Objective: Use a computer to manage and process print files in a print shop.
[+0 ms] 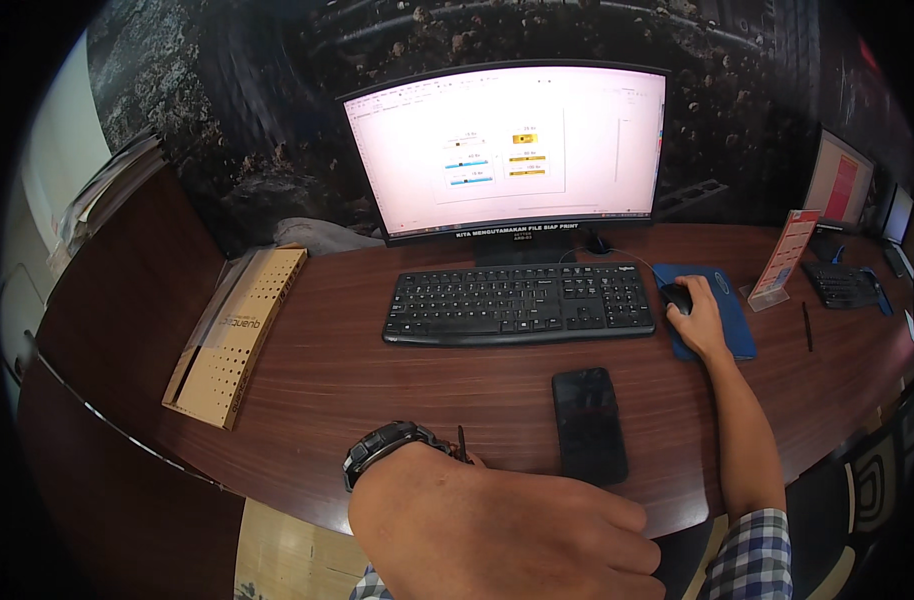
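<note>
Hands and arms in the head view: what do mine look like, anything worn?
Your left hand has a bulky black watch at the wrist. Your right hand shows none; the right sleeve is dark, blue and white check, forearm bare.

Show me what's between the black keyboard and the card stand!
In the head view, a blue mouse pad lies between them, with the right hand on the black computer mouse.

from the wearer's head, a wide fisheye view looks down and forward at close range over the bench (317,370), curved monitor (517,150) at twelve o'clock.
</note>
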The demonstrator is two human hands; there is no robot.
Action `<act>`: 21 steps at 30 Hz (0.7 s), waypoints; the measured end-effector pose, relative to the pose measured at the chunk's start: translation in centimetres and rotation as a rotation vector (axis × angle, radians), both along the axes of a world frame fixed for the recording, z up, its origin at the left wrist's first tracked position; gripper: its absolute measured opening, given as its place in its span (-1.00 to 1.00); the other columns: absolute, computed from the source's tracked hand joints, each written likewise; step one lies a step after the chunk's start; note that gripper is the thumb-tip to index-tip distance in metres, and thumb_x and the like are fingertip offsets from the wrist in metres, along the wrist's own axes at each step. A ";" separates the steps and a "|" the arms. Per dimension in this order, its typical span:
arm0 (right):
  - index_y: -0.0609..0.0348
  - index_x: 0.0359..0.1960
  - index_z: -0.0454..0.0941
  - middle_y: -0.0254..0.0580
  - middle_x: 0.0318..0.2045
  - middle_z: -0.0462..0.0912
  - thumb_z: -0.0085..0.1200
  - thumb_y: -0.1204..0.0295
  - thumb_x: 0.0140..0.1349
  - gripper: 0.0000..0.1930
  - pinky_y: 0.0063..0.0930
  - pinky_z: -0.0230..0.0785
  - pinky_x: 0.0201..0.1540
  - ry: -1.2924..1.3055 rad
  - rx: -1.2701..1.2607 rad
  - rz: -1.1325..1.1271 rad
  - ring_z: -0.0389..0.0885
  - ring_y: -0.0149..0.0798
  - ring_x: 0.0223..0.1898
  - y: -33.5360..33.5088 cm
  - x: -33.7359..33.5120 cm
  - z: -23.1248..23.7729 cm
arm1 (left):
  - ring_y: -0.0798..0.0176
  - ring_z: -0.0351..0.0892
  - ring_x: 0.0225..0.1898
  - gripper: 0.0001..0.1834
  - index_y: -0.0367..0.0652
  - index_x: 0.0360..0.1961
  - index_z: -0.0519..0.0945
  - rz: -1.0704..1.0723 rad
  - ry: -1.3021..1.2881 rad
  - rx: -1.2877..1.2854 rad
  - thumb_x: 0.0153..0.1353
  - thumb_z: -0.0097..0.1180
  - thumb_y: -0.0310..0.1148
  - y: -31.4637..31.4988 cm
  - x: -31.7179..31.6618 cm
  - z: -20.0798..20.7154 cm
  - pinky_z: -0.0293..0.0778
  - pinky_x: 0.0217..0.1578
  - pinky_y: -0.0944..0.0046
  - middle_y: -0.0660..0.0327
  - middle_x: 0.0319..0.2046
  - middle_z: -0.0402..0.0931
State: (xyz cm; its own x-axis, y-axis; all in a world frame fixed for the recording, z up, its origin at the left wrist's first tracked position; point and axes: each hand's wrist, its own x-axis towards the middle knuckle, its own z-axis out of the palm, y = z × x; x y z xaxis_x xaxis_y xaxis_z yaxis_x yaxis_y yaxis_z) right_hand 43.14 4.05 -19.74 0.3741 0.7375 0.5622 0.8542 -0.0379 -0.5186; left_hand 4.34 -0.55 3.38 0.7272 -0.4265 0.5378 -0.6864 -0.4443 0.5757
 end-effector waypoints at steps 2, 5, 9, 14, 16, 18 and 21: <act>0.27 0.11 0.54 0.01 0.07 0.53 0.18 0.42 0.10 -0.51 -0.18 0.40 0.20 -0.006 0.005 0.029 0.55 0.12 0.13 0.0 0.0 0.2 | 0.19 0.47 -0.45 -0.57 -0.27 -0.29 0.64 0.027 -0.181 0.021 0.08 0.28 -0.06 -0.5 0.5 -3.0 0.40 -0.43 0.23 0.21 -0.45 0.46; 0.29 0.11 0.53 0.01 0.07 0.53 0.18 0.44 0.09 -0.51 -0.19 0.39 0.20 0.002 -0.021 0.030 0.54 0.12 0.13 0.2 -0.3 0.3 | 0.19 0.47 -0.46 -0.59 -0.27 -0.31 0.63 0.058 -0.363 0.075 0.09 0.26 -0.08 -0.3 0.4 -4.0 0.40 -0.44 0.23 0.21 -0.46 0.45; 0.27 0.13 0.53 0.02 0.08 0.53 0.18 0.43 0.09 -0.49 -0.19 0.39 0.20 -0.018 0.042 0.045 0.54 0.12 0.13 0.2 -0.2 0.4 | 0.22 0.46 -0.47 -0.61 -0.27 -0.35 0.63 0.086 -0.306 -0.019 0.09 0.26 -0.09 -0.9 0.0 -3.1 0.39 -0.45 0.24 0.24 -0.47 0.45; 0.25 0.15 0.53 0.01 0.08 0.53 0.18 0.42 0.10 -0.49 -0.20 0.39 0.20 -0.007 0.049 0.053 0.54 0.12 0.14 0.1 -0.3 0.4 | 0.23 0.45 -0.47 -0.60 -0.26 -0.35 0.63 0.098 -0.250 -0.037 0.07 0.26 -0.07 -0.8 -0.1 -2.7 0.39 -0.45 0.24 0.25 -0.47 0.44; 0.23 0.15 0.53 0.01 0.09 0.53 0.18 0.41 0.11 -0.49 -0.19 0.39 0.19 0.011 0.021 0.060 0.54 0.12 0.14 0.0 -0.2 0.4 | 0.23 0.45 -0.48 -0.59 -0.26 -0.35 0.63 0.089 -0.237 -0.077 0.07 0.26 -0.06 -0.8 0.0 -2.6 0.38 -0.46 0.25 0.24 -0.47 0.44; 0.23 0.15 0.54 0.01 0.09 0.53 0.18 0.40 0.11 -0.49 -0.19 0.39 0.19 0.005 0.014 0.054 0.55 0.12 0.14 0.0 -0.1 0.4 | 0.23 0.44 -0.48 -0.60 -0.26 -0.34 0.63 0.080 -0.260 0.079 0.08 0.24 -0.06 -0.6 0.1 -2.7 0.38 -0.46 0.25 0.24 -0.48 0.44; 0.24 0.14 0.55 0.01 0.09 0.53 0.19 0.38 0.12 -0.50 -0.18 0.40 0.19 0.003 0.000 0.045 0.55 0.11 0.14 0.3 -0.4 0.3 | 0.23 0.45 -0.47 -0.60 -0.26 -0.34 0.64 0.067 -0.308 0.147 0.10 0.23 -0.07 -0.1 0.1 -3.3 0.37 -0.46 0.26 0.23 -0.48 0.44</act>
